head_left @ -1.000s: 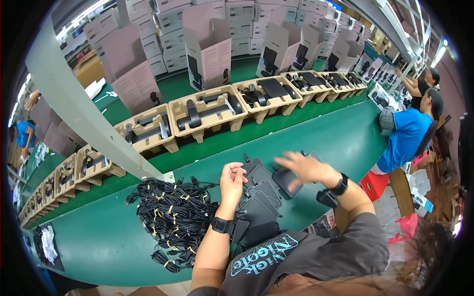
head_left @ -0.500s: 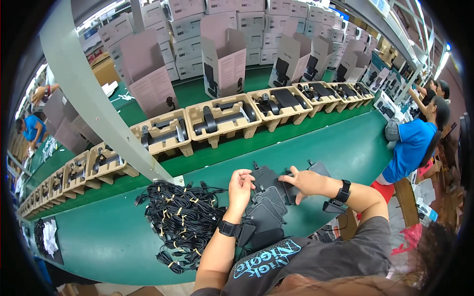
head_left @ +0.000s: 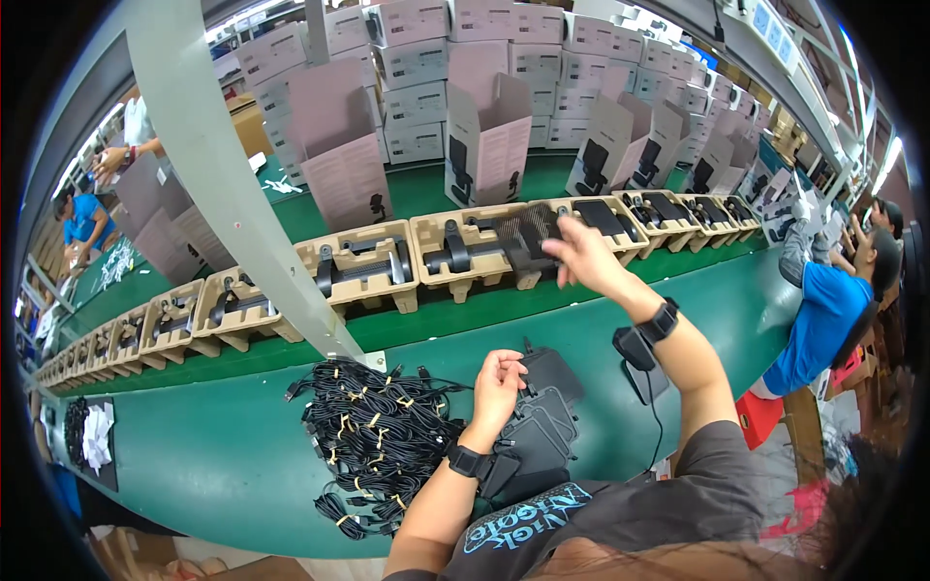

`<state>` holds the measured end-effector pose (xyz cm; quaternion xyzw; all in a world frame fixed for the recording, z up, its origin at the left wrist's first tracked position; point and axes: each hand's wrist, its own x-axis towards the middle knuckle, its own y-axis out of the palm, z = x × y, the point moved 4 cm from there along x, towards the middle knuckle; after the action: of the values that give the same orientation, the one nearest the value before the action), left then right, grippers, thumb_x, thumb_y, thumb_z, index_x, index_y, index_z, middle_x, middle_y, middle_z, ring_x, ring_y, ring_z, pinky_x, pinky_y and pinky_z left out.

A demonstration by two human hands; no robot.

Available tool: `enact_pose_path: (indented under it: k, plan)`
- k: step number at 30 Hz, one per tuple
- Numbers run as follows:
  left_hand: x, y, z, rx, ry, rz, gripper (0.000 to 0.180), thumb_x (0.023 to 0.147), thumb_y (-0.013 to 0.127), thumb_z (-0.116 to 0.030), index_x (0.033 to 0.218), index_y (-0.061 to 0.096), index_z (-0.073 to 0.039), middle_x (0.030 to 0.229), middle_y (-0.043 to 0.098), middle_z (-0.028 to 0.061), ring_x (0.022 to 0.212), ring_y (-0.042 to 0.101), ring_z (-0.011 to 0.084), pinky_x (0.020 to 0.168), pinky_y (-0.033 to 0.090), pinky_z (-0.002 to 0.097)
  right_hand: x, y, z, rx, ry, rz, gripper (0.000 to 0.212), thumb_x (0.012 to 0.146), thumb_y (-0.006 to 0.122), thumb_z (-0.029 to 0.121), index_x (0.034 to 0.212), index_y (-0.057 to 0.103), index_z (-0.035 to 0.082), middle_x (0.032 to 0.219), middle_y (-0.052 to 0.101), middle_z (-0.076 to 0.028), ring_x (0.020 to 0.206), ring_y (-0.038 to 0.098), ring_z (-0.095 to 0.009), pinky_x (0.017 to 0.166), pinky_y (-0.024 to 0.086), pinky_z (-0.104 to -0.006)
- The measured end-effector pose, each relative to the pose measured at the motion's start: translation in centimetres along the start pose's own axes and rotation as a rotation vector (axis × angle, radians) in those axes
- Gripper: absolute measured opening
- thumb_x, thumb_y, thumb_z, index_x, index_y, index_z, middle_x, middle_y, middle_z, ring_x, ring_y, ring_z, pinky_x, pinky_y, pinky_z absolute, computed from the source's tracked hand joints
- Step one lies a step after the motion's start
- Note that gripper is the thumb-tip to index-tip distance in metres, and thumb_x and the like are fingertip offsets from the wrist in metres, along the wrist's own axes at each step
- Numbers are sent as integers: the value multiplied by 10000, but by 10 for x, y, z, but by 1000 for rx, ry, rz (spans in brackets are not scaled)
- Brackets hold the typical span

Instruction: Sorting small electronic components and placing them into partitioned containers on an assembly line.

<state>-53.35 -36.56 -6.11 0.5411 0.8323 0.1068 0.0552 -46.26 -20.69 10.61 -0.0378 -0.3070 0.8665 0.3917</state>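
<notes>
My right hand [head_left: 587, 256] reaches over the row of trays, its fingers closed on a flat dark mesh panel [head_left: 526, 238] smeared by motion. The panel covers part of a tan moulded pulp tray [head_left: 473, 279] with black parts in it; whether they touch I cannot tell. Nearer to me, my left hand [head_left: 498, 389] is curled beside a pile of flat black panels [head_left: 542, 418], and what its fingers hold, if anything, is hidden. Left of that hand lies a heap of black cables [head_left: 373, 426], bundled with tan ties.
Further tan trays [head_left: 354, 302] run along the green bench [head_left: 203, 445]. Behind them stand open cartons [head_left: 334, 160] and stacked white boxes [head_left: 412, 73]. A grey post [head_left: 228, 184] rises at left centre. A person in blue [head_left: 823, 315] sits at the right.
My right hand has moved from the panel pile up and away to the trays, carrying a dark panel. My left hand stays curled by the pile. The whole view has shifted slightly.
</notes>
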Motion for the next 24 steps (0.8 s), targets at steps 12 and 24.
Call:
enact_pose_path:
  k: [12, 24]
  plan:
    - [0, -4, 0, -25, 8, 18, 128, 847, 454, -5, 968, 494, -18, 772, 556, 48, 592, 505, 84, 539, 429, 202, 99, 36, -73, -712, -75, -93, 373, 776, 624, 276, 1017, 479, 32, 790, 550, -112, 668, 591, -246, 525, 467, -336]
    - [-1, -19, 22, 295, 378, -23, 281, 716, 578, -78, 973, 495, -3, 802, 591, 129, 753, 561, 258, 680, 440, 325, -6, 218, 70, -501, -396, 603, 399, 789, 523, 461, 757, 611, 73, 729, 607, -119, 705, 583, -299, 612, 464, -393]
